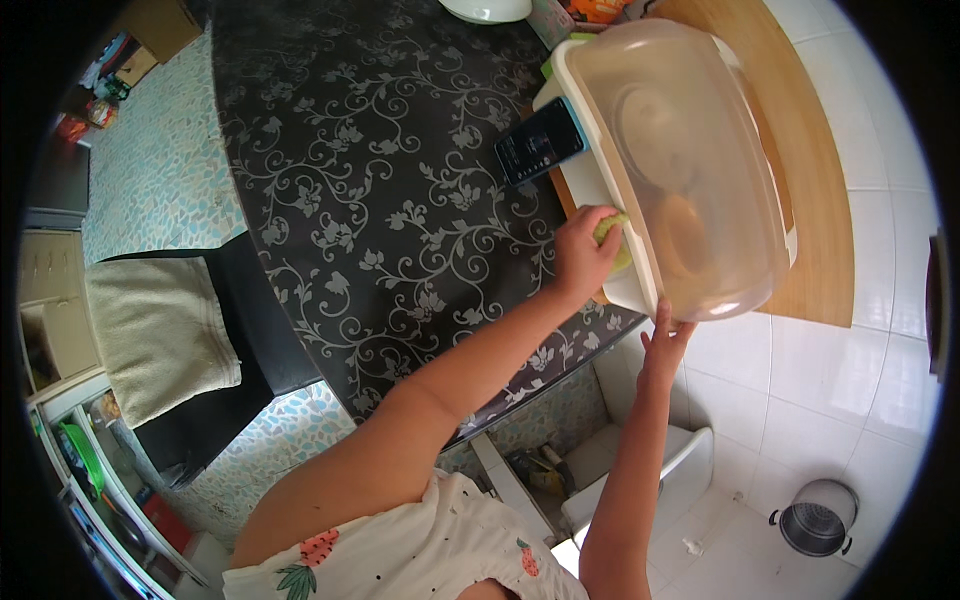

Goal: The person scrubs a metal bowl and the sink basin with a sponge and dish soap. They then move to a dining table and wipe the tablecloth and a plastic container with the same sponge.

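A white plastic storage box [592, 176] with a domed translucent lid [697, 150] stands at the table's right side; round, dish-like shapes show dimly through the lid. My left hand [589, 251] grips a yellow-green sponge or cloth [621, 259] against the box's near long side, just below the rim. At the box's lower corner my right hand [664, 345] touches the rim and lid edge with its fingertips, holding nothing that I can see. A smartphone [540, 142] in a blue case leans on the box's side, its screen lit.
The box rests partly by a wooden board [817, 262] along the tiled wall. A black table cover with grey floral scrolls [390, 150] lies to the left. A white bowl [487, 9] is at the far edge. A chair holds a folded towel [165, 330]. A metal pot [817, 517] is lower right.
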`<state>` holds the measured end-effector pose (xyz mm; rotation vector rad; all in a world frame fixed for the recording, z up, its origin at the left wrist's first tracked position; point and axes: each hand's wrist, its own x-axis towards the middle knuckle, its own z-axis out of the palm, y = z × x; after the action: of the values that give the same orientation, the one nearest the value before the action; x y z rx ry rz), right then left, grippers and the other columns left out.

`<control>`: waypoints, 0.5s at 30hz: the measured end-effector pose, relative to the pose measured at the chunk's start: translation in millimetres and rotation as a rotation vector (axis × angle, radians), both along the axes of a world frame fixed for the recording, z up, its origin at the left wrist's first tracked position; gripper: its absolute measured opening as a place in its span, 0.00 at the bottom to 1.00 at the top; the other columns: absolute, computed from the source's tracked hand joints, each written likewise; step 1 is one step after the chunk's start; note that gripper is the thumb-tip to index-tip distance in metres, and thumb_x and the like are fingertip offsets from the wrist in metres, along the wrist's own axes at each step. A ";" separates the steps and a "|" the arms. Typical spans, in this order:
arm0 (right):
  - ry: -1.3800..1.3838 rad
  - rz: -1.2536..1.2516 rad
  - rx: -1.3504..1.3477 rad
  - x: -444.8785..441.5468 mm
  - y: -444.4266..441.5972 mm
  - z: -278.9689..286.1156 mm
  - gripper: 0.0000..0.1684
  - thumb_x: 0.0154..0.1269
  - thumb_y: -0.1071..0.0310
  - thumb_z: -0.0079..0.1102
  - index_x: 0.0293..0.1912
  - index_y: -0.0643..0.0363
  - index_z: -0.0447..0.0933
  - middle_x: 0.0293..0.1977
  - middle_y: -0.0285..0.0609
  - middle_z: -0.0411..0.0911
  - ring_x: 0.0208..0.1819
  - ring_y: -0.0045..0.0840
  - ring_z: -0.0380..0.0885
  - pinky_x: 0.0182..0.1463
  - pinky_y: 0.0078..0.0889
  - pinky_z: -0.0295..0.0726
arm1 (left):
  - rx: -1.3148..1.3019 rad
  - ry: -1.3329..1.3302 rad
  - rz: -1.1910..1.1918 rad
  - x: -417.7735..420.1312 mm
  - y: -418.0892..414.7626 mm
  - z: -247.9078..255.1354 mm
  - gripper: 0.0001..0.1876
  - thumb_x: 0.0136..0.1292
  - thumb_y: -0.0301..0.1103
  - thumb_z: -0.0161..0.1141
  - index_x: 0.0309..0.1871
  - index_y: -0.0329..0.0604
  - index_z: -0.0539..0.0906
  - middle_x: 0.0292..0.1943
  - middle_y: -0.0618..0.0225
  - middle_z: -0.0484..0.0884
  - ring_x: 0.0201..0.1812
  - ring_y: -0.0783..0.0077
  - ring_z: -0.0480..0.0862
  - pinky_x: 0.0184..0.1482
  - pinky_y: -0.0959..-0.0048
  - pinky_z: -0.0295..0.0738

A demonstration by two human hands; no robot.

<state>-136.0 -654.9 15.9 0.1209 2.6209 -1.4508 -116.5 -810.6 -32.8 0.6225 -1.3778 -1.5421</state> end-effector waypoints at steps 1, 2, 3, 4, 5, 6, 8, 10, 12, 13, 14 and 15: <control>0.003 0.006 -0.007 1.5 -1.9 1.6 0.41 0.60 0.51 0.57 0.66 0.41 0.46 0.59 0.35 0.58 0.57 0.29 0.62 0.48 0.38 0.69 | 0.004 -0.006 -0.018 -1.4 6.4 -1.2 0.09 0.50 0.23 0.60 0.36 0.36 0.77 0.31 0.56 0.79 0.34 0.59 0.80 0.37 0.70 0.74; 0.004 0.011 -0.015 2.0 -3.5 2.9 0.41 0.60 0.51 0.57 0.66 0.41 0.46 0.59 0.36 0.59 0.57 0.29 0.62 0.48 0.39 0.70 | 0.008 -0.014 -0.037 2.9 20.9 -1.5 0.09 0.50 0.23 0.60 0.36 0.36 0.77 0.31 0.56 0.79 0.35 0.59 0.80 0.37 0.69 0.74; 0.002 0.008 -0.020 3.3 -4.1 3.4 0.41 0.60 0.51 0.56 0.66 0.41 0.46 0.59 0.36 0.59 0.57 0.29 0.62 0.48 0.39 0.70 | 0.014 -0.024 -0.064 10.8 38.1 -3.4 0.09 0.50 0.23 0.59 0.37 0.37 0.77 0.31 0.57 0.79 0.36 0.59 0.80 0.38 0.69 0.73; 0.001 -0.005 -0.035 4.4 -4.3 3.3 0.40 0.60 0.52 0.57 0.66 0.42 0.48 0.59 0.36 0.59 0.57 0.29 0.62 0.48 0.39 0.70 | -0.046 -0.033 -0.210 21.6 58.0 -6.6 0.09 0.50 0.23 0.59 0.37 0.38 0.77 0.32 0.57 0.79 0.36 0.58 0.80 0.38 0.69 0.73; 0.090 0.050 -0.035 0.2 2.4 -2.7 0.39 0.60 0.54 0.58 0.65 0.48 0.49 0.59 0.39 0.59 0.57 0.30 0.62 0.51 0.36 0.68 | -0.103 -0.039 -0.363 33.8 77.2 -7.7 0.10 0.50 0.23 0.59 0.37 0.39 0.77 0.33 0.57 0.79 0.36 0.57 0.80 0.38 0.68 0.73; 0.183 0.096 -0.031 -9.9 16.0 -13.9 0.39 0.60 0.56 0.58 0.64 0.54 0.50 0.59 0.42 0.60 0.57 0.30 0.62 0.53 0.34 0.66 | -0.118 -0.085 -0.554 44.6 93.0 -6.6 0.10 0.50 0.23 0.59 0.38 0.39 0.78 0.34 0.57 0.79 0.37 0.56 0.80 0.38 0.68 0.73; 0.277 0.148 -0.047 -17.9 29.9 -21.9 0.38 0.59 0.59 0.59 0.63 0.61 0.53 0.58 0.45 0.61 0.57 0.30 0.62 0.57 0.31 0.63 | -0.070 -0.112 -0.750 53.3 119.2 -17.7 0.10 0.50 0.23 0.59 0.38 0.38 0.78 0.36 0.58 0.79 0.37 0.61 0.80 0.38 0.68 0.73; 0.182 0.138 -0.150 -12.7 11.7 -16.3 0.36 0.58 0.61 0.60 0.61 0.62 0.56 0.57 0.45 0.63 0.56 0.29 0.63 0.58 0.31 0.61 | 0.532 -0.016 -0.748 50.3 128.5 -41.9 0.10 0.59 0.27 0.56 0.44 0.40 0.76 0.36 0.67 0.79 0.35 0.76 0.78 0.37 0.74 0.74; 0.200 0.110 -0.035 -11.8 5.0 -9.5 0.35 0.57 0.60 0.61 0.60 0.61 0.58 0.57 0.49 0.62 0.58 0.32 0.61 0.60 0.33 0.59 | 1.059 0.138 -0.880 60.8 90.5 -34.4 0.11 0.63 0.33 0.51 0.48 0.45 0.74 0.37 0.67 0.78 0.35 0.75 0.79 0.36 0.75 0.76; 0.263 0.133 0.006 -14.5 7.6 -9.4 0.38 0.55 0.57 0.62 0.60 0.60 0.57 0.59 0.51 0.59 0.63 0.38 0.54 0.63 0.36 0.55 | 1.193 0.197 -0.894 65.8 75.7 -27.6 0.13 0.64 0.35 0.50 0.51 0.45 0.72 0.39 0.66 0.78 0.36 0.71 0.79 0.37 0.73 0.76; 0.325 0.160 0.040 -16.7 9.1 -10.6 0.40 0.54 0.53 0.62 0.61 0.59 0.56 0.61 0.54 0.56 0.67 0.43 0.47 0.66 0.39 0.50 | 1.281 0.337 -0.896 67.9 67.2 -28.7 0.15 0.64 0.36 0.50 0.53 0.45 0.71 0.41 0.63 0.76 0.37 0.68 0.79 0.40 0.72 0.76; 0.342 0.150 0.063 -21.1 10.6 -11.0 0.41 0.54 0.53 0.62 0.62 0.59 0.56 0.60 0.51 0.58 0.65 0.39 0.50 0.64 0.37 0.52 | 1.410 0.469 -0.923 69.8 60.0 -29.7 0.17 0.65 0.38 0.48 0.53 0.40 0.69 0.42 0.60 0.76 0.38 0.65 0.80 0.41 0.68 0.77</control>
<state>-157.1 -644.3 4.9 -0.3402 2.8644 -1.4486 -46.7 -750.6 -62.5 0.3047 0.0714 -3.1141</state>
